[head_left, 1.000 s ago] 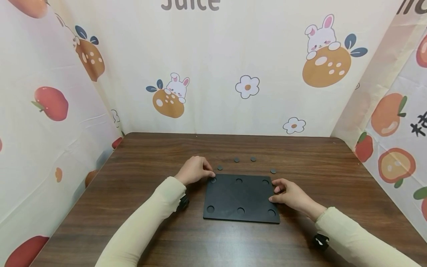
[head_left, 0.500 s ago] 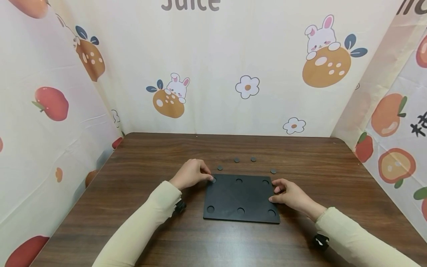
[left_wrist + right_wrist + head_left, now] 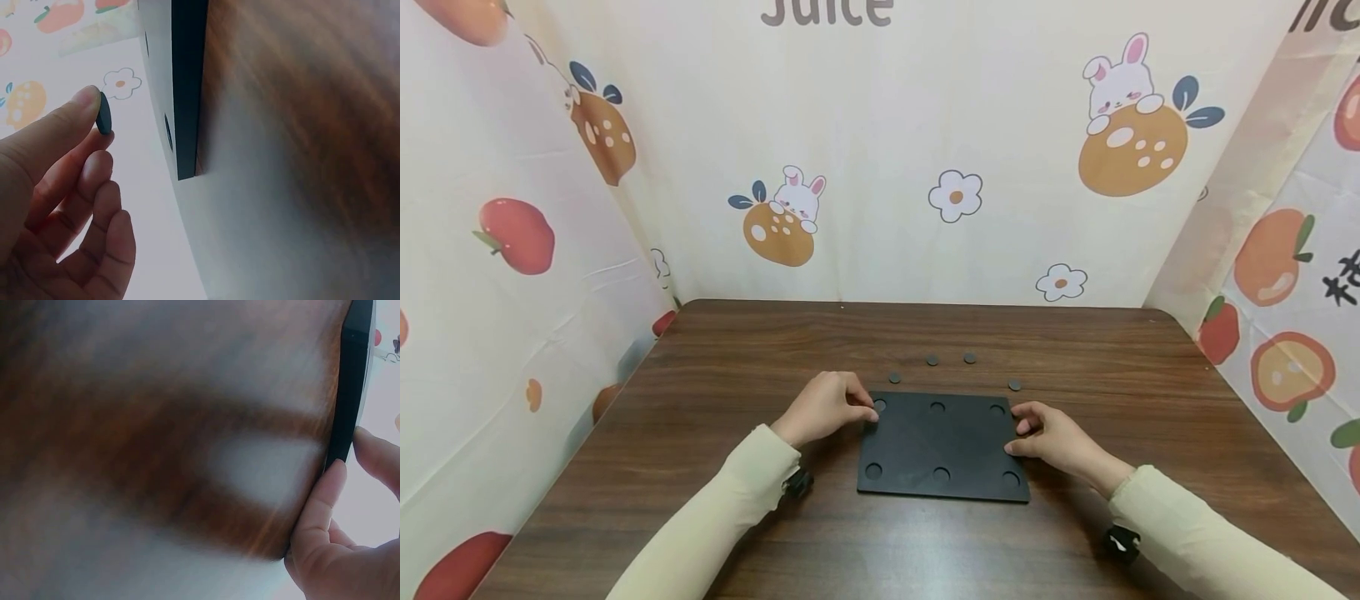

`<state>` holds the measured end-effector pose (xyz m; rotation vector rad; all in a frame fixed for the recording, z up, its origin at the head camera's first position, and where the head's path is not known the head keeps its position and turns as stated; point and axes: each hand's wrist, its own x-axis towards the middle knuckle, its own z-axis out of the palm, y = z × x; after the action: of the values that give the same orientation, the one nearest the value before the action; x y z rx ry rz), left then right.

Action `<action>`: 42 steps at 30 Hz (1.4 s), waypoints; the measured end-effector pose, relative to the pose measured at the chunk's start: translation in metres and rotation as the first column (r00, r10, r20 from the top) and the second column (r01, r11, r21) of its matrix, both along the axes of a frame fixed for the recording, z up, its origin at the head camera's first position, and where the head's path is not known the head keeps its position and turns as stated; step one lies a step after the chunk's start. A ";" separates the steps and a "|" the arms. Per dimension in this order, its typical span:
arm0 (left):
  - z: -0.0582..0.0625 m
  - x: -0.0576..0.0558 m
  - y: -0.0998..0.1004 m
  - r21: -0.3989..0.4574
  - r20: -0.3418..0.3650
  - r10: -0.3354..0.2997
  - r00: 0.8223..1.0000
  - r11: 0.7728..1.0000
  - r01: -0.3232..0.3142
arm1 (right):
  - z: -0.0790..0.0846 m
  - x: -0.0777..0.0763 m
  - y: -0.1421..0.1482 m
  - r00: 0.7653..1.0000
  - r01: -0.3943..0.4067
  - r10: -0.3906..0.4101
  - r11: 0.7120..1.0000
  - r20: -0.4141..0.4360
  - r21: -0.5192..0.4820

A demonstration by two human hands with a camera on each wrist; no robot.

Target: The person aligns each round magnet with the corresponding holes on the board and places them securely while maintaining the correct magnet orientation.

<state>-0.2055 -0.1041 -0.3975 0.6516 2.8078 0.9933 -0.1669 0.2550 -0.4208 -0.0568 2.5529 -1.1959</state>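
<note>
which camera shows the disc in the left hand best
The left wrist view: it shows the small dark disc close up and nearly edge-on, pinched between the thumb and a finger of the left hand. In the head view, that disc is too small to make out clearly; the right wrist view does not show it.

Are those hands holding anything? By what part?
The left hand pinches a dark disc by its rim; the right hand touches the black board at one edge, grip unclear.
</note>
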 end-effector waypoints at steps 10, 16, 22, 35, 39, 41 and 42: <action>-0.002 0.013 0.000 0.024 0.006 -0.036 0.999 0.999 0.036 | 0.000 0.000 0.000 1.000 -0.004 0.004 1.000 -0.006 0.002; -0.004 0.019 0.000 0.019 -0.012 -0.086 0.996 0.996 0.086 | 0.000 0.000 0.000 1.000 -0.010 0.010 1.000 -0.010 0.005; -0.003 0.025 0.002 0.013 -0.009 -0.123 0.992 0.992 0.123 | 0.002 0.001 0.001 0.999 -0.026 0.026 1.000 -0.036 0.006; -0.009 0.034 0.000 -0.003 0.020 -0.186 0.982 0.983 0.186 | 0.002 0.000 0.001 1.000 -0.015 0.015 1.000 -0.023 0.012; -0.009 0.036 -0.002 -0.006 0.036 -0.201 0.979 0.979 0.201 | 0.002 0.000 0.001 1.000 -0.016 0.016 1.000 -0.022 0.015; -0.009 0.037 -0.002 -0.006 0.046 -0.205 0.978 0.979 0.206 | 0.002 0.000 0.001 1.000 -0.018 0.018 1.000 -0.023 0.016; -0.009 0.038 -0.003 -0.008 0.050 -0.207 0.977 0.978 0.207 | 0.002 0.000 0.001 1.000 -0.015 0.015 1.000 -0.020 0.015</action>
<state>-0.1677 -0.1067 -0.4061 0.8842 2.6350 0.9383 -0.1671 0.2562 -0.4191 -0.0844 2.5735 -1.1771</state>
